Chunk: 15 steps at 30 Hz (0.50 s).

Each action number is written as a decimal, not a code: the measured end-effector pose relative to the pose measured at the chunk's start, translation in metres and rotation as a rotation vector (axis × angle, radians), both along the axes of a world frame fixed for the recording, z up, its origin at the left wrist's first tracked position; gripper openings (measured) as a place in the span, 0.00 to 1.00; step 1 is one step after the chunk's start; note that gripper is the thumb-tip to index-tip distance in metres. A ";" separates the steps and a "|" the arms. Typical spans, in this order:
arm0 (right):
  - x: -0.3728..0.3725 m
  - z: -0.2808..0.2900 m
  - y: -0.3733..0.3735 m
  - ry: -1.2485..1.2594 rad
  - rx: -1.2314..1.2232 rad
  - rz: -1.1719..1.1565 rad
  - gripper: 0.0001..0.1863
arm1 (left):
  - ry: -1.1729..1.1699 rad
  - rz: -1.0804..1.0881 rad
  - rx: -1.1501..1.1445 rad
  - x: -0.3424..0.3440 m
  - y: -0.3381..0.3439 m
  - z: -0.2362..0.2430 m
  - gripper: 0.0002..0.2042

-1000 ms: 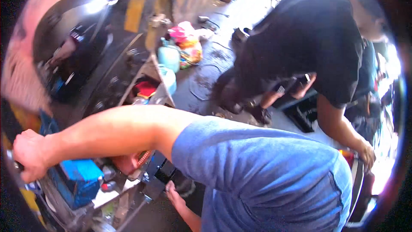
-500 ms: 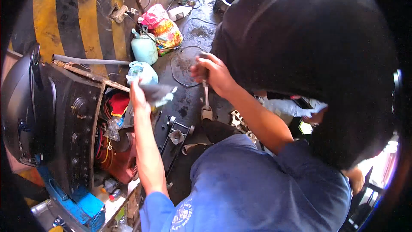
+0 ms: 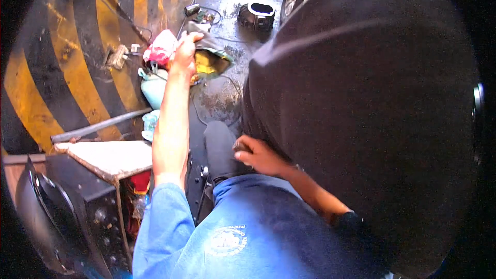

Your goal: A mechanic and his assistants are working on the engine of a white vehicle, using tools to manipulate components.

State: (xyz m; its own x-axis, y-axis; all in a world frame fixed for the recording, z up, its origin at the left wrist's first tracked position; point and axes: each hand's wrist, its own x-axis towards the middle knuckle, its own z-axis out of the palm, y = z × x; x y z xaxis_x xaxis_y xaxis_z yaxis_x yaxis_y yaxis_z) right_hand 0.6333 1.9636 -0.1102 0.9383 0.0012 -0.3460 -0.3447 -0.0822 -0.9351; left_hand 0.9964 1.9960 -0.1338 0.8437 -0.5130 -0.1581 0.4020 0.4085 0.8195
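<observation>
My left hand [image 3: 185, 56] is stretched far forward, its fingers closed on a limp grey sheet-like piece [image 3: 204, 37] with a greenish edge; its exact kind is not clear. It hangs over the bags by the striped wall. Nearer to me, my right hand [image 3: 263, 159] is curled low beside my dark-clad leg [image 3: 221, 147]. The dark rounded end of a handle [image 3: 240, 147] shows at its thumb; the remainder of that tool is hidden.
Black fabric [image 3: 361, 98], apparently a person's clothing, fills the right side. Past my left hand are a pink bag [image 3: 161, 46], a pale-green canister [image 3: 154, 90] and cables. A black hollow housing [image 3: 257, 16] stands on the wet floor. A black cabinet [image 3: 85, 175] is at left.
My left hand has swung forward with the grey piece, away from the cabinet. My right hand has dropped toward my leg, and the tool's metal shaft no longer shows. The view has shifted.
</observation>
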 end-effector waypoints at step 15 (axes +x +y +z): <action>0.237 -0.055 -0.108 -0.022 0.011 -0.886 0.15 | -0.354 -0.697 0.300 0.120 -0.279 0.078 0.05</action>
State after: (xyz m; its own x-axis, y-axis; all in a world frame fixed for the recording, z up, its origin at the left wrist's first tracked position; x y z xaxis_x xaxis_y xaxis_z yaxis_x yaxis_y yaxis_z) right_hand 0.8704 1.8553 -0.1652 0.6023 -0.7260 -0.3320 -0.2591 0.2155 -0.9415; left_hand 1.1164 1.7169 -0.0563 0.3744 -0.9139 -0.1570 0.1804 -0.0943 0.9791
